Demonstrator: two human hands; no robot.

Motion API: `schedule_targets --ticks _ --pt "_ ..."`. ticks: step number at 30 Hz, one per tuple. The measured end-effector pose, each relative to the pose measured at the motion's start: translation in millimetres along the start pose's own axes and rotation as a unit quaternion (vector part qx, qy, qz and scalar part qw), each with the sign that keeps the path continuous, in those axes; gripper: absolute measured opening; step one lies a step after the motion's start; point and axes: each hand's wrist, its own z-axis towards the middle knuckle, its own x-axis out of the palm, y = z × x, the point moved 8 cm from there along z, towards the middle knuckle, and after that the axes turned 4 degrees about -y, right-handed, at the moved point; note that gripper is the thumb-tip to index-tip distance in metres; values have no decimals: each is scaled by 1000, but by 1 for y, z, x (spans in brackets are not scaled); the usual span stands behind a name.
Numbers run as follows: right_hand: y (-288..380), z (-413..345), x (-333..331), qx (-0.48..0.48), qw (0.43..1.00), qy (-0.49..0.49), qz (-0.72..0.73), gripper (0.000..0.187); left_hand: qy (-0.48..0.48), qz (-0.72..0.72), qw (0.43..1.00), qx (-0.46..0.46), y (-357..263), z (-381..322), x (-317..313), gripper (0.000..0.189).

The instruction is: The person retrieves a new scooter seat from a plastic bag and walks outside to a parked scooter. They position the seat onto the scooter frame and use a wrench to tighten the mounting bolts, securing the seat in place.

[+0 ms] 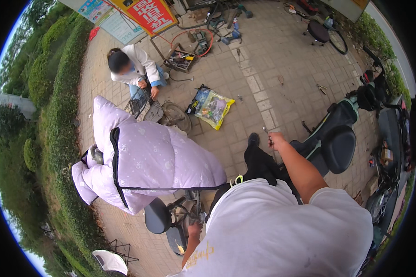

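My right hand [276, 140] is closed around a small metal tool [265, 129], perhaps a wrench, whose end sticks out past the fingers. Low in the picture my left hand [195, 229] reaches to the frame behind the black saddle [157, 215] of an electric bicycle; its fingers are partly hidden, so its grip cannot be told. A quilted lilac windshield cover [152, 155] with black edging drapes over the front of that bike. At its front wheel [175, 117] a person in a white jacket [138, 59] crouches, both hands near the basket [137, 102].
A green scooter [339, 145] stands at the right. On the paving lie a yellow-edged plastic bag [215, 109], pliers [321, 89] and a blue power tool [231, 37]. Farther back are a toolbox [180, 59] and a round stool [318, 32]. A hedge [60, 131] borders the left.
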Motion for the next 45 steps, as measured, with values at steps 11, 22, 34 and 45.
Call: schedule_targets --ticks 11,22,34,45 --pt "447 -188 205 -512 812 276 -45 42 -15 145 981 126 -168 -53 105 29" --pt "574 -487 277 -840 283 450 -112 54 75 59 994 56 -329 32 160 31" --pt "718 -465 395 -874 305 353 -137 68 92 36 971 217 -700 153 188 33" --pt "843 -455 471 -869 236 416 -130 81 32 -42 974 222 -811 152 251 35"
